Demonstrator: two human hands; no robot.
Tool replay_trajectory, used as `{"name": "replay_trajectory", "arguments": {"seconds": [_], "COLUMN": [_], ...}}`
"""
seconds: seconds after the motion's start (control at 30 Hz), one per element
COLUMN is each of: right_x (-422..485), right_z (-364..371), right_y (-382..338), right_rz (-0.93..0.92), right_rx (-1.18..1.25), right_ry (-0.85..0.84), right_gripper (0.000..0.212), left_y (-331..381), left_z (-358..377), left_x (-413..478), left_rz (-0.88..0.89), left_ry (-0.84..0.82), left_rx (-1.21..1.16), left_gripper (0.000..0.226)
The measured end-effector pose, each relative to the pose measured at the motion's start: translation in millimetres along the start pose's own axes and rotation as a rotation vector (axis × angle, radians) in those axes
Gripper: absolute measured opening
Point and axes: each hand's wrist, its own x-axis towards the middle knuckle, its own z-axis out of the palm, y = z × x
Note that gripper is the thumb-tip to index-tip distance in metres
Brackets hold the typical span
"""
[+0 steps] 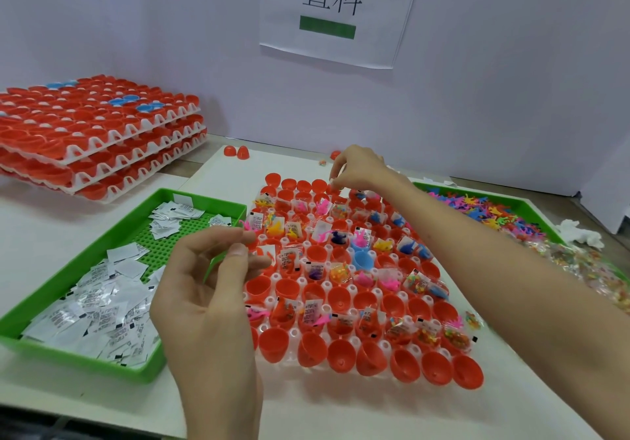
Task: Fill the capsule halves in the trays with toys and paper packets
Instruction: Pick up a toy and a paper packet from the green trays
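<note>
Pale wall behind w/ a paper sign; white table below.

The capsule tray sits centre. Most red halves in its middle rows are filled w/ toys & packets. The 6 o'clock row and one row just above it are bare, and so are several halves along the 12 o'clock edge.

A green tray of paper packets lies at 9 o'clock, touching or nearly touching the capsule tray. A 2nd green tray of toys is at 3 o'clock. A stack of trays stands at 10 o'clock, well apart.

- **Key relation:** the right hand reaches across from 4 o'clock to the 12 o'clock row. Its fingertips point straight down, just over a red half there. Prob. a drop-in, so the target is directly below the tips, not off to a side.
- **Right hand:** fingers curled, tips bunched close together. Can't tell what, if anything, is pinched; it's too small to see.
- **Left hand:** the left hand hovers over the tray's 9 o'clock edge and is the one nearer the packets. Its fingers are loosely curled, thumb & forefinger a little apart. A pink toy shows just past the tips; can't tell if it's held or sitting in a half.
</note>
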Motion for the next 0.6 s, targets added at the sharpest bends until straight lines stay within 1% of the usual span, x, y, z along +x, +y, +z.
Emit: {"name": "replay_trajectory", "arguments": {"seconds": [0.27,0.4,0.6], "right_x": [-8.1,-10.1,-10.1], "right_z": [-7.6,-9.2,-10.0], "right_y": [4.0,5.0,2.2], "right_rz": [-0.010,-0.016,0.010], "right_rx": [0.042,0.013,-0.048], "right_ry": [-0.049,-0.055,-0.015], "right_gripper": [0.014,0.014,0.017], "left_y": [-0.2,-1.9,-2.1], "left_z": [-2.1,-2.7,-3.2], "left_x": [0.6,1.2,0.5], "left_rz": [0.008,0.000,0.011], "left_ry": [0.002,0.004,-0.004], "left_rx": [0.020,0.024,0.031], "left_gripper": [0.019,0.020,0.021]}}
